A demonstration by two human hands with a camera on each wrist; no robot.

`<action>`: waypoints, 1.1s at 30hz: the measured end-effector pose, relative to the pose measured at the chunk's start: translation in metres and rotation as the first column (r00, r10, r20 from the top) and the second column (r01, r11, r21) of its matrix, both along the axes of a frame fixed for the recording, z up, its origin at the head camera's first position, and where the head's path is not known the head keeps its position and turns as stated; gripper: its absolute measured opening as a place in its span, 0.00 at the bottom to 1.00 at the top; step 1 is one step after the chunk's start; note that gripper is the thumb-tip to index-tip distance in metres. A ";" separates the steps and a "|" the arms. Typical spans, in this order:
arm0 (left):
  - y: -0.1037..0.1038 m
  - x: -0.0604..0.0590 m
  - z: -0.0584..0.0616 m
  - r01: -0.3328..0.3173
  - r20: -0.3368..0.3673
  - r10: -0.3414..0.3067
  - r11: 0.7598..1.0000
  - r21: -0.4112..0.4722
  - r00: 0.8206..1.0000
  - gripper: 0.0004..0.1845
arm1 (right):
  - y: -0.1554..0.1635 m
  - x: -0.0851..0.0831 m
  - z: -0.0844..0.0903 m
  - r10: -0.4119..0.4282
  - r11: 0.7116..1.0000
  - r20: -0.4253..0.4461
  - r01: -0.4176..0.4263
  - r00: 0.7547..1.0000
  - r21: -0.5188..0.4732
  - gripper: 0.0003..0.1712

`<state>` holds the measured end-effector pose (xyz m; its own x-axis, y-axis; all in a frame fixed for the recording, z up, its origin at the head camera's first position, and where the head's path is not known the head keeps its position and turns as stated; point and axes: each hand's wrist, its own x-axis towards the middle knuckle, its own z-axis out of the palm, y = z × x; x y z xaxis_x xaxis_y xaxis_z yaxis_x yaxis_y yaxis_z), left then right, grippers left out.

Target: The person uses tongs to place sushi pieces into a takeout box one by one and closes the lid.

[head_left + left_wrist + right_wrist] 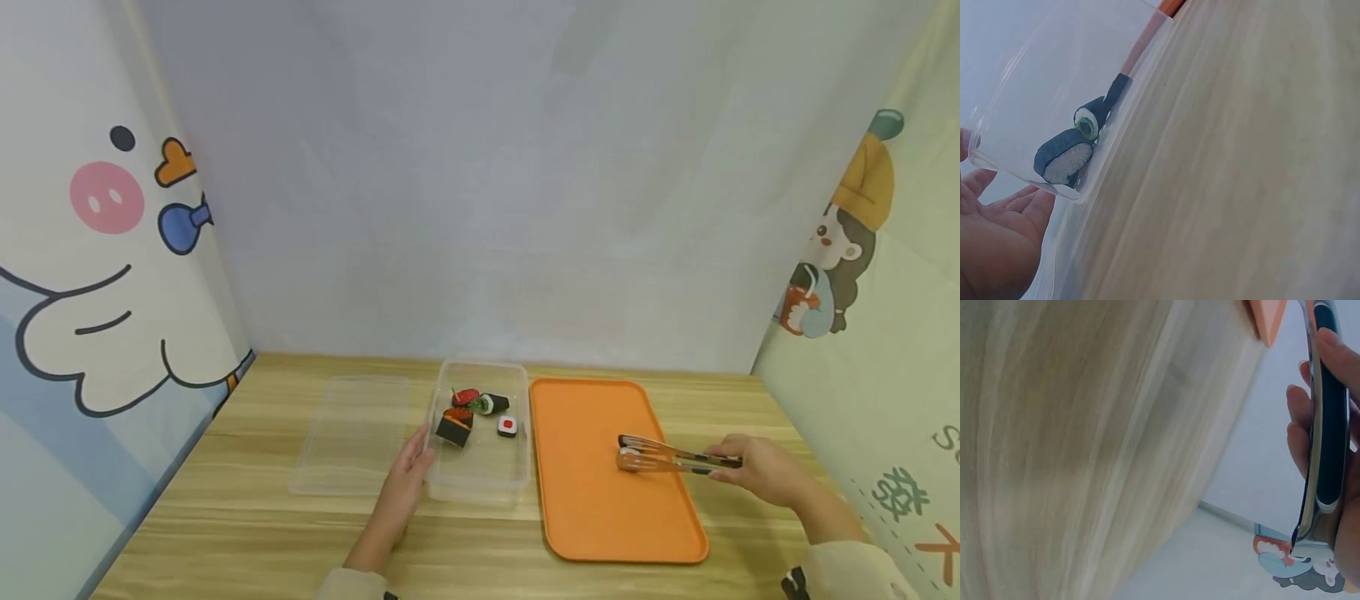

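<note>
A clear plastic container (pixel 480 479) holds toy sushi: a black-wrapped piece with orange topping (pixel 455 427), a red-topped piece (pixel 465 397), a dark cone roll (pixel 493 404) and a small white roll with a red centre (pixel 507 426). My left hand (pixel 405 479) touches its left wall with fairly straight fingers (pixel 1038 209). My right hand (pixel 761 471) grips metal tongs (pixel 693 456) by their dark-inlaid handles (pixel 1332 425). Their tips hover over the orange tray (pixel 600 521); I cannot tell whether the small orange-and-white patch there is a held piece.
A clear flat lid (pixel 348 437) lies on the wooden table (pixel 247 500), left of the container. The tray stands close to the container's right side. Behind the table hangs a pale cloth (pixel 480 183), with cartoon-printed cloths to left and right.
</note>
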<state>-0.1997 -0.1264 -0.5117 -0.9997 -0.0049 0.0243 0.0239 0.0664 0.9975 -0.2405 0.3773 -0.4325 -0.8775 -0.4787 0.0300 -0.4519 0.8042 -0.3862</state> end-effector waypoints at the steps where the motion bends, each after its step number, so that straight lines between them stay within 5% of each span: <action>1: 0.000 0.000 0.000 0.000 0.003 0.000 1.000 0.000 1.000 0.29 | -0.001 0.000 0.000 0.019 1.000 -0.016 -0.019 1.000 -0.018 0.21; 16: 0.001 0.002 0.001 -0.004 0.002 0.004 1.000 0.007 1.000 0.28 | -0.062 -0.009 0.031 0.078 0.991 -0.132 -0.091 0.988 -0.100 0.18; 33: 0.000 0.003 0.001 -0.012 0.009 0.012 1.000 0.026 1.000 0.27 | -0.147 -0.036 0.026 0.127 0.970 -0.031 -0.130 0.991 -0.203 0.19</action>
<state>-0.1971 -0.1265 -0.5103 -0.9997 -0.0173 0.0146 0.0139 0.0406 0.9991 -0.2760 0.2299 -0.4062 -0.8075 -0.5695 0.1537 -0.5545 0.6439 -0.5271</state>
